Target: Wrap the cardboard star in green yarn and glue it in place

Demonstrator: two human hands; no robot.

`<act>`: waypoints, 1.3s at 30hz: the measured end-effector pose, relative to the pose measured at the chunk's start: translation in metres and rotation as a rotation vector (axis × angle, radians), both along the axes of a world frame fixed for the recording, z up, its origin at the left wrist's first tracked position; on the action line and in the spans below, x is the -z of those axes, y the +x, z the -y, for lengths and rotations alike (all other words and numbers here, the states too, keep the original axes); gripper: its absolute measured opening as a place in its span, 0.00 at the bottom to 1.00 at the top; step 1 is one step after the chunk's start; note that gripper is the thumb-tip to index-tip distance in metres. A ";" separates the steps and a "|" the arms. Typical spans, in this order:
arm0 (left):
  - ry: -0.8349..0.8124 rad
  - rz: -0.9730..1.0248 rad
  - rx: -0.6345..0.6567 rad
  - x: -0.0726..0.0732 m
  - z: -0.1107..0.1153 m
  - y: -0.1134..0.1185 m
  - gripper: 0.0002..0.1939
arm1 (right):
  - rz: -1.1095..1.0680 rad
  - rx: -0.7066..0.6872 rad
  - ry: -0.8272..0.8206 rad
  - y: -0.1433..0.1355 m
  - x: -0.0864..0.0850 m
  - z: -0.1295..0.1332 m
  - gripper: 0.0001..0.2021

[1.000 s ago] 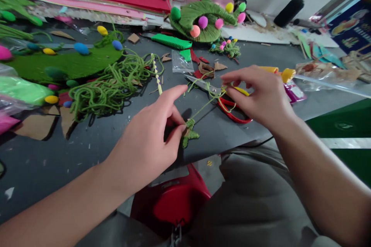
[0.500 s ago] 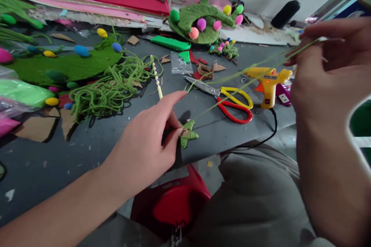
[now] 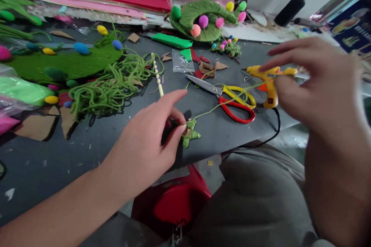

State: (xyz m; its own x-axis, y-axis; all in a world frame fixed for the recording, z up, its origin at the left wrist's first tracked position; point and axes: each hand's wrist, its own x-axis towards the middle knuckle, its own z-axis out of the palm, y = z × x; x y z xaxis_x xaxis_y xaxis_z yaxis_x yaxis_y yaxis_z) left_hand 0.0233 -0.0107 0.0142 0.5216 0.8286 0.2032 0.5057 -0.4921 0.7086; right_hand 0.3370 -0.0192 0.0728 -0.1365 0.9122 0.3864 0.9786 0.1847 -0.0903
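my left hand (image 3: pixel 145 139) pinches star (image 3: pixel 191 135) | right hand (image 3: pixel 310 81) grips yarn (image 3: pixel 207 112) | slack could snag scissors (image 3: pixel 215 90) (handles (image 3: pixel 225 107) underneath)

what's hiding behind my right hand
Part of the yellow glue gun shows behind your right hand, its black cord lower down. Whatever lies directly behind the palm is covered.

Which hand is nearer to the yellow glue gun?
Right. The right hand partly overlaps the glue gun in view; the left hand is farther left, pinching the yarn-wrapped star.
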 end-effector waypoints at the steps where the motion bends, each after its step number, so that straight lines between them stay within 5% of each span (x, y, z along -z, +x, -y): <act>1: 0.004 0.001 -0.006 -0.001 0.000 -0.001 0.28 | -0.017 -0.026 -0.051 -0.010 0.000 0.002 0.19; 6: 0.017 0.001 0.009 0.000 -0.001 -0.005 0.29 | -0.356 -0.373 -0.245 -0.059 0.013 0.011 0.18; 10: 0.020 -0.013 0.044 0.001 -0.002 -0.005 0.30 | -0.356 -0.521 -0.317 -0.085 0.028 0.010 0.16; 25: 0.025 -0.120 0.078 -0.012 -0.009 -0.017 0.34 | -0.391 -0.508 -0.421 -0.079 0.030 0.007 0.10; 39: 0.012 -0.255 0.213 0.001 -0.011 -0.022 0.36 | -0.341 -0.384 -0.484 -0.067 0.026 0.012 0.09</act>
